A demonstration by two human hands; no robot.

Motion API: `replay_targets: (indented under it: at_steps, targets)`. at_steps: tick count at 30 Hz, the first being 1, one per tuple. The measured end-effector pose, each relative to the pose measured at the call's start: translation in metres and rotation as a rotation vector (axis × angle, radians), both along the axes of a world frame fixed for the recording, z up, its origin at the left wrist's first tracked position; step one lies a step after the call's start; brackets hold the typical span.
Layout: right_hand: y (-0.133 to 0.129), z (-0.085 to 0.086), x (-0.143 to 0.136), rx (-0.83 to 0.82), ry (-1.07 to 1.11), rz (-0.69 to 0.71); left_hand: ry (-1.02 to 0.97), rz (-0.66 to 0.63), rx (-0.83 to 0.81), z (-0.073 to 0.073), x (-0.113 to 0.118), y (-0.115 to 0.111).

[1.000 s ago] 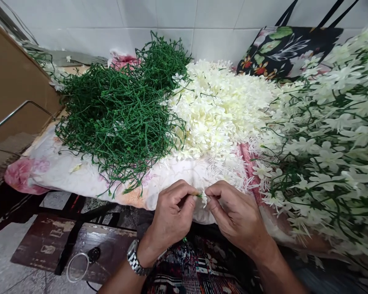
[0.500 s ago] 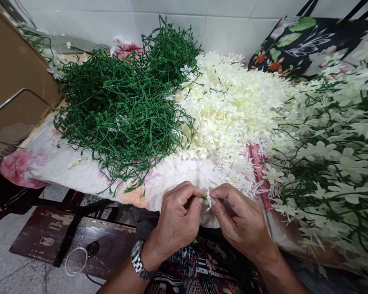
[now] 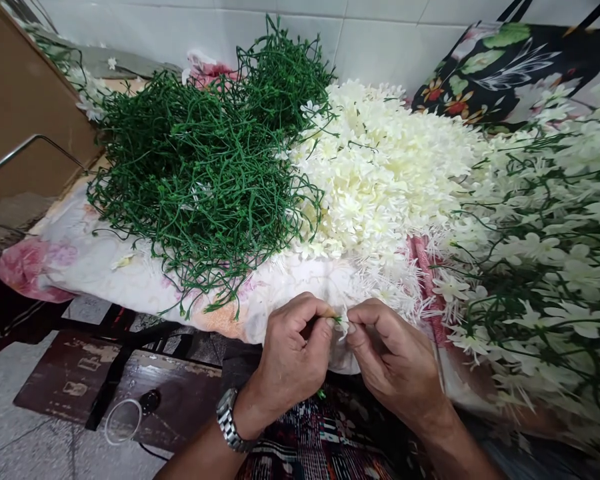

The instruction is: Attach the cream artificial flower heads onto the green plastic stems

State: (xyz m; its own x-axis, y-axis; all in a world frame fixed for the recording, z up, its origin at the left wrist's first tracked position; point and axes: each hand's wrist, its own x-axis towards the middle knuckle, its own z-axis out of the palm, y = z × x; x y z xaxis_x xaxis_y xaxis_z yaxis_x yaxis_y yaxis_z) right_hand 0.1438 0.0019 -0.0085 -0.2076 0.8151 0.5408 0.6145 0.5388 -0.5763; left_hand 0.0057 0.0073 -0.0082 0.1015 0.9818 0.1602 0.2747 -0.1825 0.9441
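The left hand [image 3: 296,353] has its grip pinched on a green artificial stem [image 3: 337,320]; the right hand [image 3: 397,353] has thumb and forefinger closed on a white artificial flower [image 3: 345,327]. Stem tip and bloom meet between the hands, above the near edge of the floral cloth [image 3: 300,280]. Beyond lie two heaps side by side — tangled green stems [image 3: 200,167] and loose white blossoms [image 3: 385,173] — with stemmed flowers [image 3: 545,267] massed at right.

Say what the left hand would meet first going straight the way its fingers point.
The left hand would likely meet the small white flower first, then the right hand; exact depth is unclear.
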Motion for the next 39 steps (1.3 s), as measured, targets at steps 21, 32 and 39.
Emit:
replay_targets:
  at_steps: [21, 32, 39]
  targets:
    - [0.002, -0.002, 0.001, -0.036, 0.015, 0.041, 0.065, -0.010, -0.019, 0.002, 0.000, -0.001]
    - [-0.004, 0.014, 0.011, 0.065, -0.031, 0.067, -0.351, -0.087, -0.412, 0.008, -0.012, 0.006]
    - [-0.001, 0.021, 0.003, 0.114, -0.121, 0.143, -0.365, -0.114, -0.410, 0.006, -0.013, 0.004]
